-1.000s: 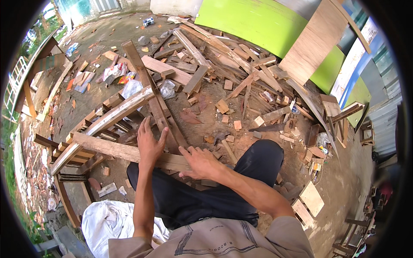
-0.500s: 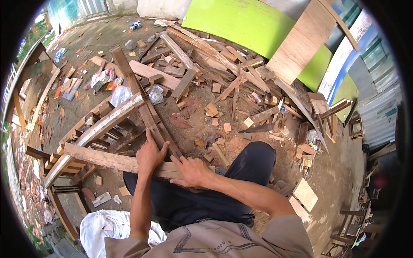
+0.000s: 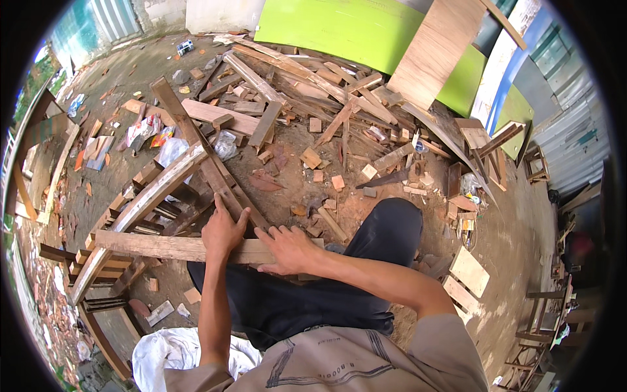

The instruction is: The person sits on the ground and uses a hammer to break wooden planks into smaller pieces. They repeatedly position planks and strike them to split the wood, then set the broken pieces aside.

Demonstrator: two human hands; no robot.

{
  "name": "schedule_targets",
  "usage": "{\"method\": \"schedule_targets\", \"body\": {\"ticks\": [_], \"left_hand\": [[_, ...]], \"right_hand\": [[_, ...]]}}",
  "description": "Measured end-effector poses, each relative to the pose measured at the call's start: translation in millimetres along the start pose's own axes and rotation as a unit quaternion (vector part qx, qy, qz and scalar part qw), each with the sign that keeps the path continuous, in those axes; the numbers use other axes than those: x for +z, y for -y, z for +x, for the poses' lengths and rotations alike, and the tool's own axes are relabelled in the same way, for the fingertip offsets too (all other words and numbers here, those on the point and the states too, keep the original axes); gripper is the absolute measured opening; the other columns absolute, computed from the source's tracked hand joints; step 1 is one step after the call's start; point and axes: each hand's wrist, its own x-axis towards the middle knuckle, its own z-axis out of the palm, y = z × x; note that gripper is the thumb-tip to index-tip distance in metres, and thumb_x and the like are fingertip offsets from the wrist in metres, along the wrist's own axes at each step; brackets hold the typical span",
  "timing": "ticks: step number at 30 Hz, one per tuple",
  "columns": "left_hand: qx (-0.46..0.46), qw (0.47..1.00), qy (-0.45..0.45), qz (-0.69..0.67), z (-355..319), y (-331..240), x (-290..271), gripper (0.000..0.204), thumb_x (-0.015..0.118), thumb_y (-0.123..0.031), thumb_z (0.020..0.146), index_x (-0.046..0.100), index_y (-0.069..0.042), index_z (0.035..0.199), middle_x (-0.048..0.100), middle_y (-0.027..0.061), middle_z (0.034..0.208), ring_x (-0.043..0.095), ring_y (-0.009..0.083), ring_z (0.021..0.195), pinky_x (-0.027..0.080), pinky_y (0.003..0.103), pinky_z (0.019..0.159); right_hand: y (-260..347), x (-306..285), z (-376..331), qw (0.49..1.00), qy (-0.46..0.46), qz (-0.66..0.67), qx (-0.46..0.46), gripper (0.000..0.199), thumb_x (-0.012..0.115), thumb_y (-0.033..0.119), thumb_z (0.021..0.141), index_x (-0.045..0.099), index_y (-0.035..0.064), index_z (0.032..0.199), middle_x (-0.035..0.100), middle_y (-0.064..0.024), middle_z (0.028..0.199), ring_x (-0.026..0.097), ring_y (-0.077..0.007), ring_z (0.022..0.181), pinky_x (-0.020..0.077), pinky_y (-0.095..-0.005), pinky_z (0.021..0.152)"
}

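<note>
A wooden plank (image 3: 157,245) lies crosswise in front of my knees, its left part over a curved, pale-worn rail (image 3: 134,210). My left hand (image 3: 223,228) grips across the plank, index finger and thumb stretched toward a long dark wooden beam (image 3: 186,117) that slants up to the far left. My right hand (image 3: 287,249) spans the plank's right part, its fingers at the far edge and its thumb at the near edge. The beam's near end lies just beyond my right fingertips. My left hand hides part of where plank and beam meet.
A heap of scrap wood (image 3: 307,85) spreads across the far ground, before a bright green panel (image 3: 326,29). Small wood blocks lie near my bent knee (image 3: 395,225). White cloth (image 3: 166,349) sits at my lower left. A plywood sheet (image 3: 437,52) leans at far right.
The view has shifted, so the background sits further left and higher. My right fingers look slightly more spread; both hands stay on the plank.
</note>
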Motion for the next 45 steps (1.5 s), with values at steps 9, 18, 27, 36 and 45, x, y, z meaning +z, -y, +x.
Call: {"method": "schedule_targets", "body": {"ticks": [9,18,27,36,45], "left_hand": [[0.101,0.921,-0.273,-0.258,7.1,22.6,11.5,0.048,0.070,-0.033,0.087,0.060,-0.002,0.122,0.062,0.0181,0.119,0.059,0.0335,0.112,0.047,0.042,0.095],[-0.132,0.788,-0.568,-0.195,-41.0,72.8,-2.5,0.067,0.076,-0.028,0.083,0.045,0.004,0.133,0.038,0.0253,0.143,0.031,0.0373,0.137,0.025,0.045,0.113],[-0.302,0.594,-0.394,-0.633,-18.1,150.4,24.7,0.108,0.077,-0.042,0.080,0.009,0.012,0.145,0.037,0.0316,0.139,0.047,0.0357,0.124,0.038,0.037,0.105],[-0.187,0.430,-0.284,-0.837,-8.4,146.6,29.4,0.043,0.060,-0.038,0.094,0.059,0.002,0.108,0.065,0.0114,0.091,0.066,0.0222,0.083,0.054,0.037,0.076],[-0.196,0.450,-0.346,-0.800,-3.0,143.6,31.4,0.033,0.056,-0.032,0.095,0.057,0.000,0.104,0.066,0.0131,0.088,0.066,0.0229,0.073,0.056,0.037,0.067]], "right_hand": [[16.8,-0.9,-6.5,0.996,-0.027,-0.066,-0.046,0.085,0.067,0.047,0.084,0.032,0.0011,0.146,0.055,-0.0160,0.110,0.058,-0.0306,0.096,0.0486,-0.0422,0.079],[26.3,-52.5,26.0,0.978,0.127,-0.128,-0.100,0.086,0.066,0.048,0.084,0.030,0.0021,0.148,0.055,-0.0189,0.115,0.059,-0.0330,0.103,0.0491,-0.0446,0.082],[42.6,-32.4,44.4,0.977,0.101,-0.072,-0.174,0.088,0.072,0.042,0.082,0.027,0.0039,0.148,0.054,-0.0209,0.108,0.058,-0.0381,0.098,0.0506,-0.0457,0.081],[45.8,-13.3,70.3,0.973,0.011,-0.002,-0.229,0.087,0.074,0.042,0.081,0.029,0.0039,0.144,0.048,-0.0217,0.124,0.050,-0.0385,0.112,0.0428,-0.0458,0.094],[54.3,5.2,93.7,0.967,-0.003,0.050,-0.251,0.084,0.074,0.044,0.079,0.034,0.0076,0.143,0.043,-0.0234,0.133,0.046,-0.0401,0.119,0.0380,-0.0484,0.099]]}}
